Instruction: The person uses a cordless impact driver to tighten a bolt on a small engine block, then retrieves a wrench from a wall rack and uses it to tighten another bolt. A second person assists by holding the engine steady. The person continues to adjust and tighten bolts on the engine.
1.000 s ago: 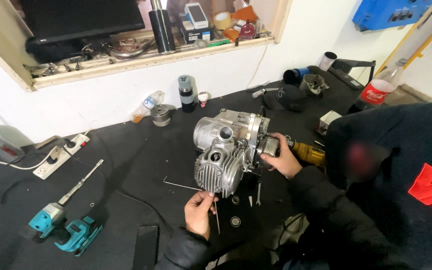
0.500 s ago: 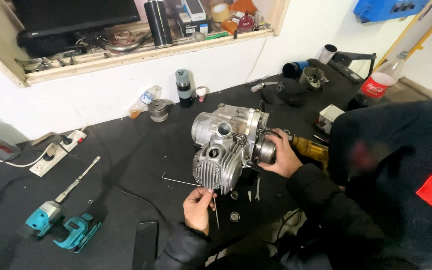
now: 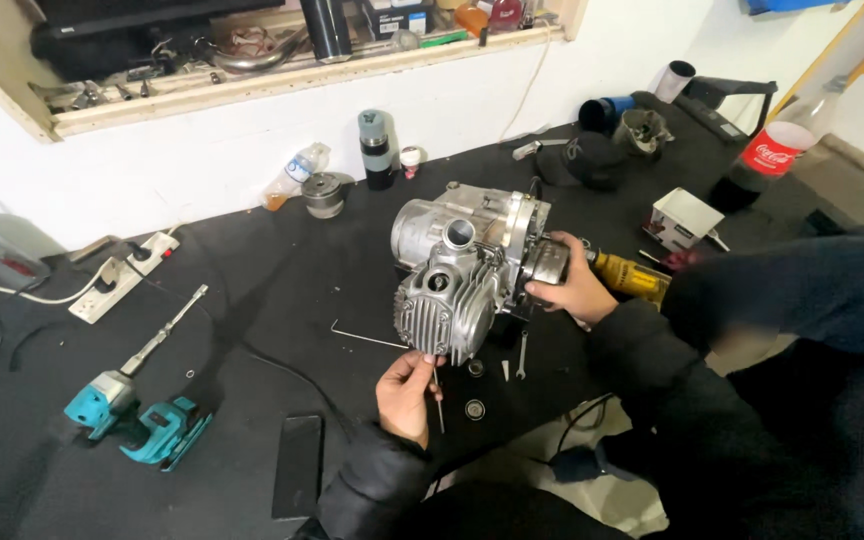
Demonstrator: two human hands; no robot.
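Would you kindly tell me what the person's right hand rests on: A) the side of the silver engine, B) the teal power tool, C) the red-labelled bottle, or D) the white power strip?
A: the right hand grips the round cover on the side of the silver engine.

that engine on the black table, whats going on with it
A person is working on a small silver engine that sits on a black table. The right hand grips the engine's right side, steadying it. The left hand holds a thin metal rod just below the finned cylinder end. A small wrench, washers and a long pin lie beside it, and a teal power tool rests off to the left.
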